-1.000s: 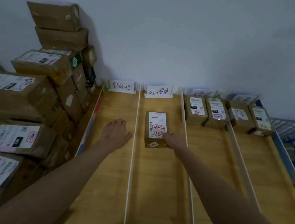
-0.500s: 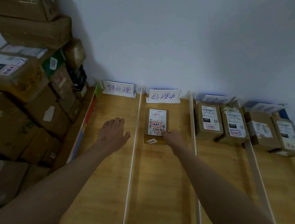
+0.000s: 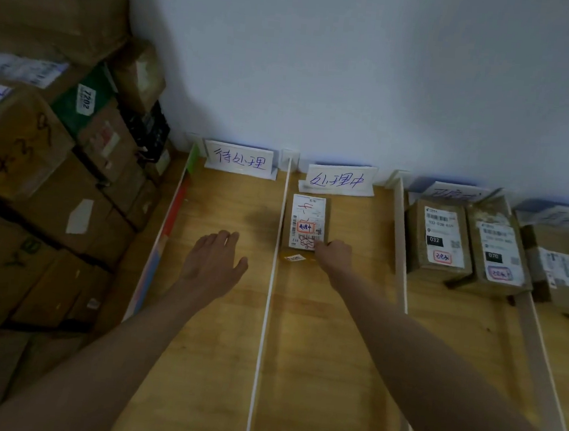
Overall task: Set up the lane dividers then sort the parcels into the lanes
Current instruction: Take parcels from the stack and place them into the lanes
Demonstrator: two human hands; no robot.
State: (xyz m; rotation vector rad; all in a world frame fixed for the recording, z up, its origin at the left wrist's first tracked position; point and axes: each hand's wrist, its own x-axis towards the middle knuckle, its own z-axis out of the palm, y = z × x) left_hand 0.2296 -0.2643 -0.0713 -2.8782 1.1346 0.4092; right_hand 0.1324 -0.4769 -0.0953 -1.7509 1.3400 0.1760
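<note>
A small brown parcel [image 3: 308,219] with a white label lies in the second lane, close to the handwritten card [image 3: 338,179] at the wall. My right hand [image 3: 336,259] presses against the parcel's near end; its fingers are hidden. My left hand [image 3: 213,264] hovers flat, fingers spread, over the bare first lane, below the first card [image 3: 239,160]. White dividers [image 3: 270,283] [image 3: 400,246] separate the lanes. Two parcels [image 3: 437,240] [image 3: 496,252] sit in the third lane, and another parcel [image 3: 560,270] in the fourth.
A tall stack of cardboard boxes [image 3: 50,167] rises along the left side of the wooden table [image 3: 315,355]. A white wall stands right behind the lane cards. A small loose sticker [image 3: 295,258] lies on the wood by my right hand.
The parcel in the second lane has slid toward the wall card with my right hand behind it. My view has moved closer and to the left. My left hand stays over the first lane.
</note>
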